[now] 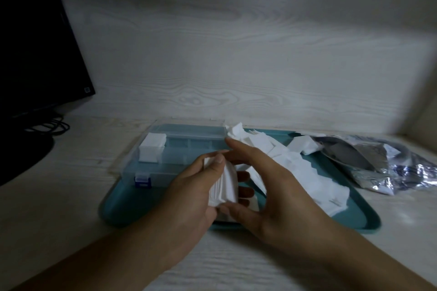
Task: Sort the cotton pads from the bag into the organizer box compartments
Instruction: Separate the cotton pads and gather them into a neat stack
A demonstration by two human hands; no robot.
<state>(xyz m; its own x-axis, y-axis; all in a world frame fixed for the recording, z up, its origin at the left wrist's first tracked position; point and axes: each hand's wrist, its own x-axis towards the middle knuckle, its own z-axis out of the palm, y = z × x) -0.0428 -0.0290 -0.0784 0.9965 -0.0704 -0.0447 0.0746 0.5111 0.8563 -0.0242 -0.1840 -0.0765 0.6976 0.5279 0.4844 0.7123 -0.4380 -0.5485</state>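
Tabletop [71, 196] first: pale wood grain, with a teal tray [354, 220] sitting on it that carries pretty much everything. On the tray's left half is the clear organizer box [179, 149], lid up. As far as I can see only its far-left compartment has pads in it, a neat white stack [151, 149]. The other compartments look bare, though the dim light makes it hard to be sure. On the tray's right half there's a big loose heap of cotton pads [307, 172], so most of the sorting looks like it's not done yet. The crinkly silver bag [378, 163] lies off the tray's right edge, with a few pads near its mouth. Left hand [196, 194] grips a small squared-up batch of pads [224, 186] over the tray's front. Right hand [267, 186] has its thumb and fingers curled around the same batch, likely tidying it for a compartment.
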